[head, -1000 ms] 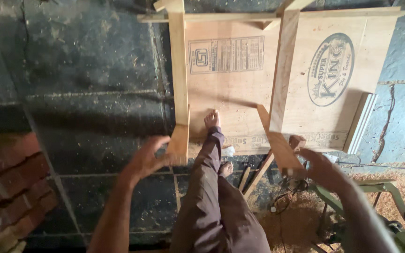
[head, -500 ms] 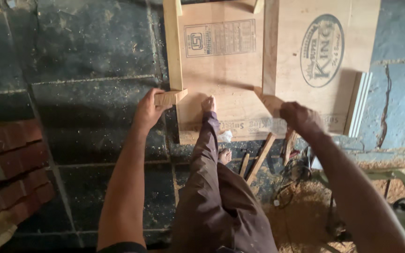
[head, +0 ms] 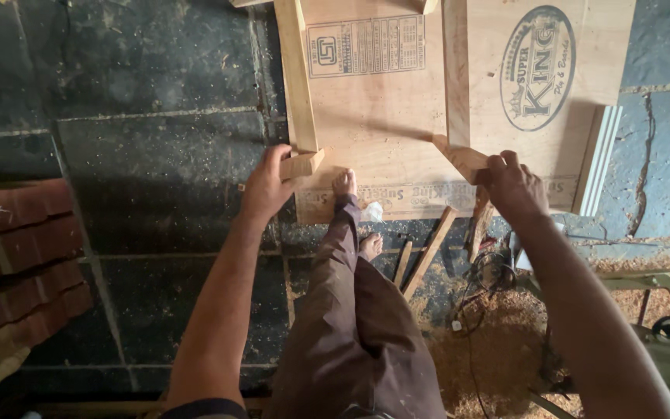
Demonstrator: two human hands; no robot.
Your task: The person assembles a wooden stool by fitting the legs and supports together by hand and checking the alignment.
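the person stands over a wooden frame lying on a plywood sheet [head: 381,116] on the dark stone floor [head: 157,155]; the left hand [head: 267,186] wraps the near end of the left wooden leg [head: 298,93], fingers curled round its outer side and thumb up against the short angled end block [head: 302,164], so the wood sits just to the right of the knuckles; the right hand [head: 515,186] closes over the near end of the right wooden leg [head: 456,77], fingers pressed together on top of the slanted foot piece [head: 459,157], which pokes out to the left of them; a bare foot [head: 343,184] rests on the sheet's near edge between the two hands; loose wood strips [head: 428,252] lie on the floor just below, with sawdust [head: 490,341] beside them; red roof tiles [head: 17,256] are stacked well apart at the left.
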